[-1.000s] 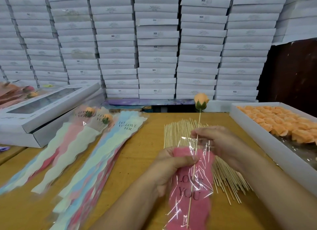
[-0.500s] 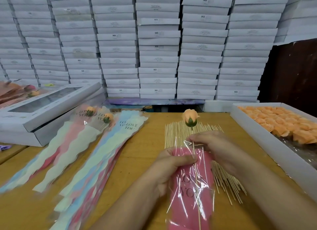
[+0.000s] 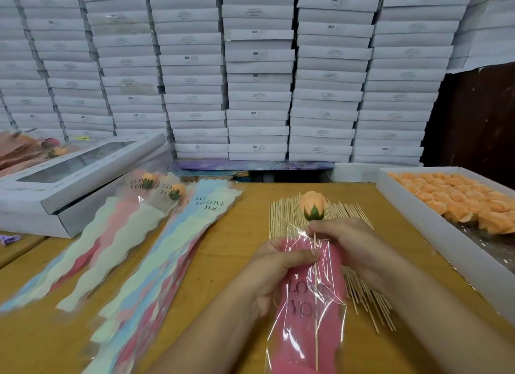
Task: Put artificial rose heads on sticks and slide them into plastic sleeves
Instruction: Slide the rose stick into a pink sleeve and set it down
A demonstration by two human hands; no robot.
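- The left hand (image 3: 281, 265) grips the mouth of a pink-backed clear plastic sleeve (image 3: 309, 306) near the wooden tabletop's (image 3: 223, 251) front edge.
- The right hand (image 3: 345, 240) pinches a thin wooden stick (image 3: 316, 295) under its orange fabric rose head (image 3: 312, 205); most of the stick lies inside the sleeve.

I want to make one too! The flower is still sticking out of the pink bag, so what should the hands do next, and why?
Probably push the stick a little deeper. The rose head sits above the pink sleeve's open mouth, the right hand pinches the stick just under it, and the left hand grips the sleeve's top, ready to receive it.
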